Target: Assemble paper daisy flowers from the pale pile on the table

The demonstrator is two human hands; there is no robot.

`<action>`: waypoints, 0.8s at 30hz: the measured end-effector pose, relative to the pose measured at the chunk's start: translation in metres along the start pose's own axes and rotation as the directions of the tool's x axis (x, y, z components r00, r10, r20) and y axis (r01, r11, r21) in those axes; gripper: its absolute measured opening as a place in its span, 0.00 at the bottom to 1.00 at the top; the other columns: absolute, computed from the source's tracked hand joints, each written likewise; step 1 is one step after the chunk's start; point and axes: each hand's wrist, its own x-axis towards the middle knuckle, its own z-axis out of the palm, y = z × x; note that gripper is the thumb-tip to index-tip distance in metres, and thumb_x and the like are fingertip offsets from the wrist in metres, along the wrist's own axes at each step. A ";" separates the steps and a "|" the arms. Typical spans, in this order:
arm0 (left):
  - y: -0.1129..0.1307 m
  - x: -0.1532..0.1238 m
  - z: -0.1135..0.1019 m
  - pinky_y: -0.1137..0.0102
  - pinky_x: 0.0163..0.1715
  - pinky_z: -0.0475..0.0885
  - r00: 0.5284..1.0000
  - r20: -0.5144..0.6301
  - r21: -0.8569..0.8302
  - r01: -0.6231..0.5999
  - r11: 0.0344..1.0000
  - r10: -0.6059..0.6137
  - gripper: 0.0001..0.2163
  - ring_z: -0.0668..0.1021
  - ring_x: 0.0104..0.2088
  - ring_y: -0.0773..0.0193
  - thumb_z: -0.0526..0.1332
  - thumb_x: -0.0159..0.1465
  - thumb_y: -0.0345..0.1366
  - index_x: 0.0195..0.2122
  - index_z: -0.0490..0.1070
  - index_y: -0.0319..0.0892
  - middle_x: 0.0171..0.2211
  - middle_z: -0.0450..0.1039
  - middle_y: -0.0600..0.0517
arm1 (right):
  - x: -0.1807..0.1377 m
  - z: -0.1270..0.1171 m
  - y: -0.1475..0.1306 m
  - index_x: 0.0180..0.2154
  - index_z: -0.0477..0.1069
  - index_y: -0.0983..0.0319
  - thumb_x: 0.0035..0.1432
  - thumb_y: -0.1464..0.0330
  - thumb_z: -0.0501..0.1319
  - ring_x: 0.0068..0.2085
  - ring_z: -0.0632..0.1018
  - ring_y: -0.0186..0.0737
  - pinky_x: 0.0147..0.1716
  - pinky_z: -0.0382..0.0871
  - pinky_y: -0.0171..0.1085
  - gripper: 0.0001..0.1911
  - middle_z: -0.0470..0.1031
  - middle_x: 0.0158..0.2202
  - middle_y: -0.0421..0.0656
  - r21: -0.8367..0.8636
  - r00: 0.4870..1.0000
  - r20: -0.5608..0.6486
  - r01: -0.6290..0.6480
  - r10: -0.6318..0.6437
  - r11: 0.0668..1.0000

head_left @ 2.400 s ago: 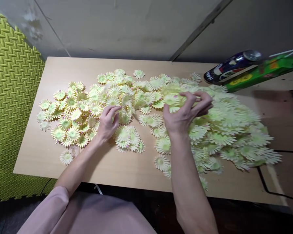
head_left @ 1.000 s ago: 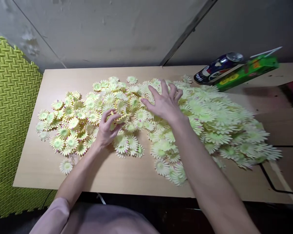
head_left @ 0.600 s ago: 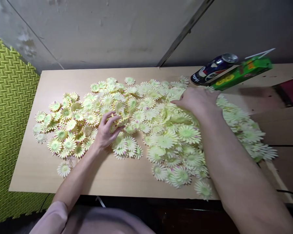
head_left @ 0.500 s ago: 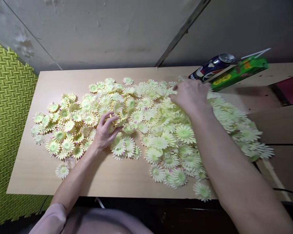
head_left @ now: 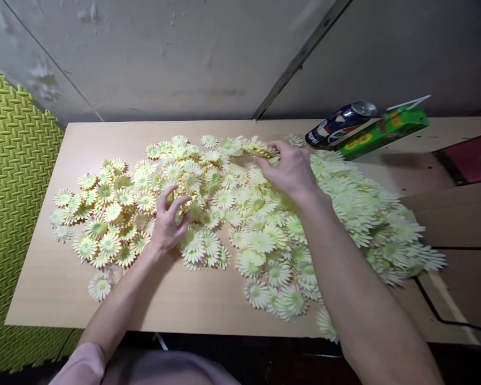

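Note:
Pale yellow-green artificial flower heads [head_left: 262,241] lie in a broad, overlapping heap across a light wooden board [head_left: 208,299]. My left hand [head_left: 170,224] hovers over the left-centre of the heap, thumb and fingers curved and apart, with no flower visible between them. At the far side, my right hand [head_left: 292,170] pinches some flower heads [head_left: 260,148] between thumb and fingers; how many is unclear. Bare board shows just below that pinch. Several flower heads at the left have purple petal tips.
Behind the heap at the right stand a dark blue drink can [head_left: 340,125] and a green drink carton [head_left: 385,132] with a white straw. A pink-red object [head_left: 468,160] is at the right edge. Green foam matting [head_left: 16,214] lies left; a grey wall [head_left: 164,64] rises behind.
My right hand has moved left along the far side and now has flower heads in its pinch. My left hand's fingers have spread, and the flower that was between them is gone.

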 end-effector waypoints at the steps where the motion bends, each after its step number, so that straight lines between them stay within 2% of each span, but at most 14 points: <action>1: 0.000 -0.001 0.001 0.45 0.56 0.73 1.000 -0.016 0.029 0.025 0.999 -0.025 0.21 0.64 0.64 0.51 0.60 0.62 0.24 0.54 0.66 0.51 0.64 0.54 0.48 | -0.008 -0.004 -0.006 0.52 0.73 0.67 0.59 0.61 0.63 0.46 0.79 0.56 0.50 0.72 0.57 0.22 0.78 0.46 0.56 0.053 0.999 -0.030 0.032 -0.030 0.998; 3: 0.000 -0.003 0.001 0.40 0.60 0.65 0.997 -0.053 0.090 0.062 0.994 -0.058 0.28 0.55 0.69 0.49 0.59 0.60 0.22 0.58 0.64 0.56 0.70 0.44 0.53 | -0.026 -0.009 -0.021 0.47 0.75 0.61 0.60 0.59 0.63 0.36 0.80 0.47 0.40 0.77 0.51 0.17 0.80 0.42 0.51 0.187 0.993 0.025 0.109 -0.116 0.976; 5: 0.003 -0.003 0.002 0.37 0.65 0.54 0.995 -0.075 0.143 0.069 0.987 -0.059 0.33 0.47 0.72 0.47 0.62 0.58 0.24 0.62 0.60 0.60 0.73 0.34 0.59 | -0.045 -0.008 -0.038 0.41 0.77 0.59 0.58 0.57 0.65 0.27 0.76 0.39 0.30 0.76 0.44 0.14 0.81 0.36 0.47 0.306 0.979 0.073 0.159 -0.190 0.939; 6: 0.004 -0.003 0.002 0.37 0.66 0.51 0.996 -0.070 0.165 0.057 0.985 -0.046 0.34 0.45 0.72 0.47 0.64 0.58 0.27 0.63 0.58 0.61 0.73 0.31 0.61 | -0.054 -0.006 -0.047 0.37 0.77 0.60 0.58 0.57 0.65 0.24 0.75 0.38 0.27 0.75 0.42 0.13 0.80 0.33 0.45 0.352 0.975 0.079 0.168 -0.208 0.921; 8: 0.006 -0.003 0.003 0.38 0.68 0.46 0.998 -0.062 0.221 0.018 0.975 -0.004 0.34 0.42 0.73 0.46 0.67 0.58 0.37 0.64 0.56 0.63 0.73 0.27 0.63 | -0.073 0.001 -0.063 0.34 0.77 0.61 0.57 0.58 0.66 0.27 0.77 0.38 0.29 0.76 0.40 0.12 0.81 0.31 0.44 0.434 0.962 0.091 0.196 -0.259 0.879; 10: 0.006 -0.003 0.002 0.39 0.68 0.47 0.996 -0.066 0.228 -0.036 0.973 0.052 0.35 0.44 0.72 0.45 0.68 0.57 0.44 0.65 0.57 0.60 0.74 0.34 0.58 | -0.090 0.009 -0.076 0.36 0.78 0.60 0.58 0.59 0.66 0.32 0.80 0.40 0.32 0.77 0.40 0.11 0.82 0.33 0.44 0.523 0.947 0.100 0.210 -0.305 0.826; 11: 0.006 -0.004 0.002 0.40 0.67 0.50 0.994 -0.059 0.213 -0.075 0.974 0.090 0.34 0.47 0.72 0.45 0.69 0.57 0.45 0.64 0.58 0.57 0.72 0.43 0.53 | -0.097 0.013 -0.082 0.35 0.79 0.60 0.59 0.59 0.65 0.31 0.80 0.40 0.32 0.76 0.39 0.11 0.82 0.32 0.42 0.560 0.943 0.105 0.207 -0.317 0.802; 13: 0.007 -0.005 0.000 0.43 0.63 0.62 0.992 -0.020 0.139 -0.123 0.983 0.127 0.30 0.61 0.67 0.47 0.67 0.60 0.42 0.63 0.61 0.51 0.63 0.64 0.47 | -0.109 0.021 -0.089 0.32 0.79 0.59 0.62 0.59 0.62 0.30 0.80 0.39 0.31 0.75 0.39 0.13 0.81 0.30 0.41 0.600 0.942 0.125 0.178 -0.311 0.780; 15: 0.008 -0.005 -0.002 0.51 0.56 0.73 0.992 0.034 0.020 -0.122 0.992 0.122 0.26 0.72 0.59 0.53 0.64 0.63 0.37 0.62 0.62 0.46 0.54 0.73 0.44 | -0.115 0.028 -0.092 0.31 0.79 0.60 0.62 0.59 0.61 0.30 0.80 0.40 0.31 0.75 0.39 0.14 0.81 0.30 0.41 0.631 0.955 0.109 0.149 -0.277 0.762; 17: 0.010 -0.006 -0.003 0.56 0.52 0.77 0.994 0.044 -0.065 -0.093 0.994 0.096 0.24 0.75 0.54 0.57 0.61 0.65 0.34 0.62 0.61 0.45 0.51 0.74 0.44 | -0.115 0.031 -0.090 0.34 0.80 0.60 0.62 0.58 0.62 0.33 0.81 0.42 0.34 0.77 0.40 0.13 0.82 0.32 0.42 0.670 0.974 0.079 0.106 -0.213 0.735; 20: 0.012 -0.004 -0.003 0.56 0.54 0.76 0.999 0.013 -0.107 -0.034 0.994 0.036 0.22 0.75 0.55 0.58 0.60 0.66 0.34 0.61 0.61 0.46 0.54 0.72 0.44 | -0.112 0.026 -0.083 0.40 0.79 0.60 0.63 0.57 0.60 0.35 0.83 0.45 0.37 0.80 0.45 0.15 0.83 0.35 0.45 0.674 0.998 0.003 0.040 -0.057 0.738; 22: 0.013 -0.003 -0.003 0.57 0.52 0.77 0.999 0.000 -0.140 0.050 0.989 -0.051 0.20 0.77 0.50 0.60 0.59 0.67 0.35 0.60 0.62 0.46 0.52 0.72 0.44 | -0.116 0.014 -0.075 0.42 0.78 0.60 0.64 0.56 0.58 0.38 0.83 0.48 0.42 0.79 0.50 0.17 0.82 0.38 0.47 0.527 0.994 -0.104 0.034 0.024 0.849; 23: 0.013 -0.002 -0.004 0.58 0.48 0.78 0.994 -0.005 -0.168 0.109 0.980 -0.111 0.19 0.78 0.45 0.62 0.59 0.67 0.37 0.59 0.62 0.46 0.51 0.72 0.45 | -0.122 0.007 -0.070 0.44 0.78 0.60 0.64 0.56 0.57 0.42 0.82 0.52 0.47 0.77 0.54 0.18 0.82 0.42 0.50 0.379 0.989 -0.146 0.036 0.021 0.925; 24: 0.013 0.000 -0.005 0.61 0.42 0.80 0.983 0.002 -0.209 0.180 0.961 -0.184 0.20 0.78 0.39 0.65 0.59 0.67 0.39 0.59 0.61 0.47 0.50 0.71 0.45 | -0.131 -0.001 -0.064 0.50 0.76 0.60 0.64 0.56 0.57 0.49 0.80 0.56 0.52 0.73 0.58 0.20 0.80 0.47 0.52 0.232 0.993 -0.116 0.048 -0.022 0.972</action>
